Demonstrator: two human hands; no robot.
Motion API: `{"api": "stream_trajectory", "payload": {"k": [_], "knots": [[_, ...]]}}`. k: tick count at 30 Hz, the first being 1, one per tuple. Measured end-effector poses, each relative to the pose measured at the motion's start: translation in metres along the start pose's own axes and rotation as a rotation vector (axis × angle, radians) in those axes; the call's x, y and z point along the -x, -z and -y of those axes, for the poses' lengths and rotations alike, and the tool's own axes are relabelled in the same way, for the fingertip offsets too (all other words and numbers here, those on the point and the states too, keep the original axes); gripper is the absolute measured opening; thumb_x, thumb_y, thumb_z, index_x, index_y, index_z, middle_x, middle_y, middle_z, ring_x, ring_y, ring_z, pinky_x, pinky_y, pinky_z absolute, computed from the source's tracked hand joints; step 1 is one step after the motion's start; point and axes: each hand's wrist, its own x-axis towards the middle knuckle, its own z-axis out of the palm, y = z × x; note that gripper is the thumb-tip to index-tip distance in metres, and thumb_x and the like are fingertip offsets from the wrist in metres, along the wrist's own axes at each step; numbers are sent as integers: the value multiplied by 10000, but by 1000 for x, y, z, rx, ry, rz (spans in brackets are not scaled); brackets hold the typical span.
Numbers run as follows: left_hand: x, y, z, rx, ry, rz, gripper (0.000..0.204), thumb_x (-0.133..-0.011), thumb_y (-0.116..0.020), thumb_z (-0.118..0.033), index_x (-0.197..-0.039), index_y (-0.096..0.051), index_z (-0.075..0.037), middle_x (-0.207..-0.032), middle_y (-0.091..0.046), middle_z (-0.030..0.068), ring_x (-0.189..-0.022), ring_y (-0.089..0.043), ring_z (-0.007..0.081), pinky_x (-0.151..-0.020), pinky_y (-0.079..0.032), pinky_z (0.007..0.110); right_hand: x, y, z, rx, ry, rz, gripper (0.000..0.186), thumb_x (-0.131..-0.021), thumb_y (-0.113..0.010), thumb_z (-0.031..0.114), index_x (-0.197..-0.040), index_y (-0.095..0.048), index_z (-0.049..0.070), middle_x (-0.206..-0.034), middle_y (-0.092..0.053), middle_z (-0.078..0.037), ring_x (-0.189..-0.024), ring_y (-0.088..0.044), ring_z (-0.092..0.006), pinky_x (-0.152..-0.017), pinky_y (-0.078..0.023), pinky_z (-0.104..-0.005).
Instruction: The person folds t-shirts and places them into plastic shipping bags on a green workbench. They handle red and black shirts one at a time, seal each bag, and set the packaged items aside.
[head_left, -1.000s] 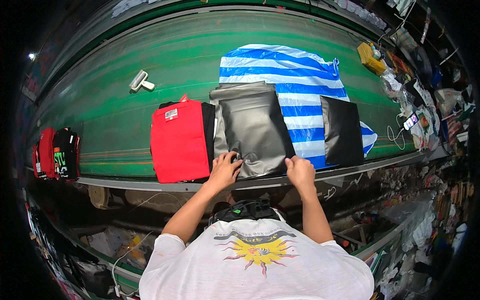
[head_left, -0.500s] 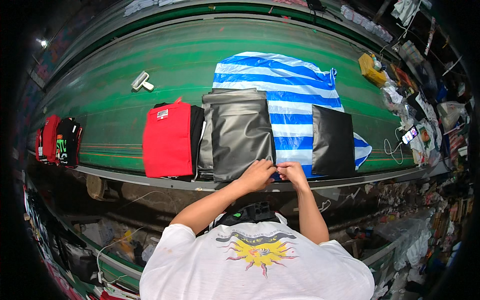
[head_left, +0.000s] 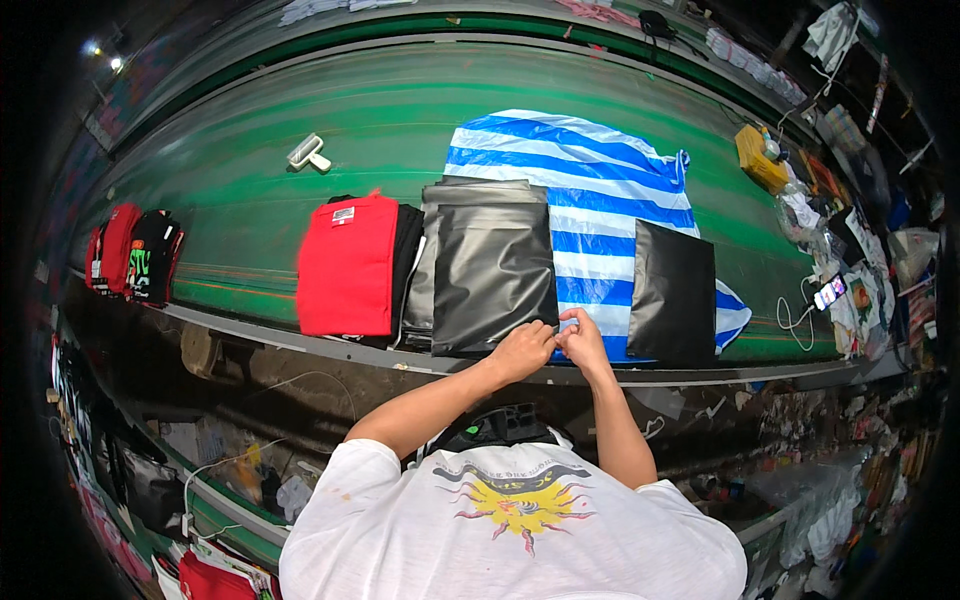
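Note:
Near the front edge of the table, my left hand (head_left: pixel 522 350) lies at the lower right corner of a glossy black plastic bag (head_left: pixel 490 270), its fingers closed on that corner. My right hand (head_left: pixel 583 342) meets it there in a pinch, thumb and forefinger at the bag's edge; the exact grip is small. This bag lies flat on a pile of similar bags. To its left is a stack of folded shirts, with a red shirt (head_left: pixel 348 270) on top. A second flat black bag (head_left: pixel 674 290) rests to the right of my hands, on a blue-and-white striped plastic sheet (head_left: pixel 590 205).
A long green table (head_left: pixel 230 215) runs across. On it are a white lint roller (head_left: pixel 309 153), folded red and black shirts (head_left: pixel 135 255) at far left, a yellow container (head_left: pixel 760 158) at right, and a lit phone (head_left: pixel 829 292) with a white cable (head_left: pixel 790 318).
The view has shifted, so the table's things sit slightly further right. My hands stay together at the bag's corner, and the right fingers are raised a little.

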Motion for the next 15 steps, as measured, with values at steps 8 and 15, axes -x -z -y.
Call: {"api": "stream_trajectory", "payload": {"k": [8, 15], "knots": [[67, 57, 43, -76, 70, 67, 84, -782, -641, -146, -792, -634, -63, -877, -592, 83, -881, -620, 264, -778, -536, 381, -2, 4, 6, -89, -19, -86, 429, -801, -642, -75, -1174, -471, 51, -747, -649, -85, -603, -570, -135, -511, -426, -279], [146, 98, 72, -148, 181, 99, 104, -786, -657, -146, -849, -650, -64, -841, -574, 63, -842, -613, 242, -730, -528, 373, 3, 12, 0, -118, -57, -148, 374, -805, -639, -80, -1109, -469, 58, -779, -633, -85, -615, -582, -149, -515, -426, -281]]}}
